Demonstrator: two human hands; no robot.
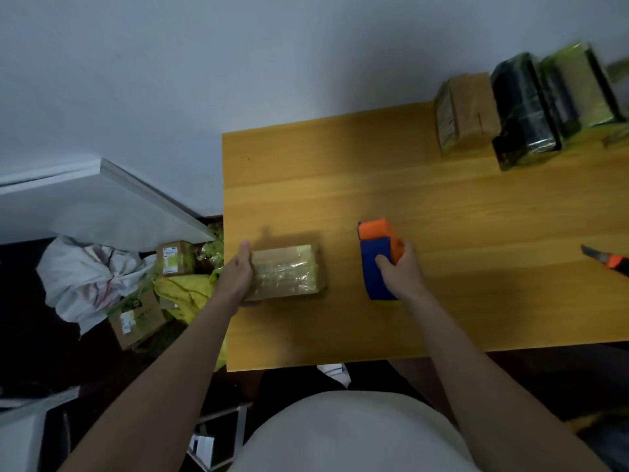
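On the bench (340, 185) near its left edge, the left hand (238, 275) grips the box (289, 270) by its end. Just beside it, the right hand (400, 272) clasps the dispenser (376, 257). Parcels (524, 107) stand well apart at the far corner, and a knife (609, 261) lies at the right.

Off-white top (340, 434) (forearms (466, 369) bare)

Dim on my feed, flat greyish light w/ no glare. Soft shadow falls behind the taped box (287, 270) on the table (442, 206). Wrapped parcels (531, 107) at the far right corner smear w/ motion blur (edges bow, wide-angle). Floor left of the table is nearly black.
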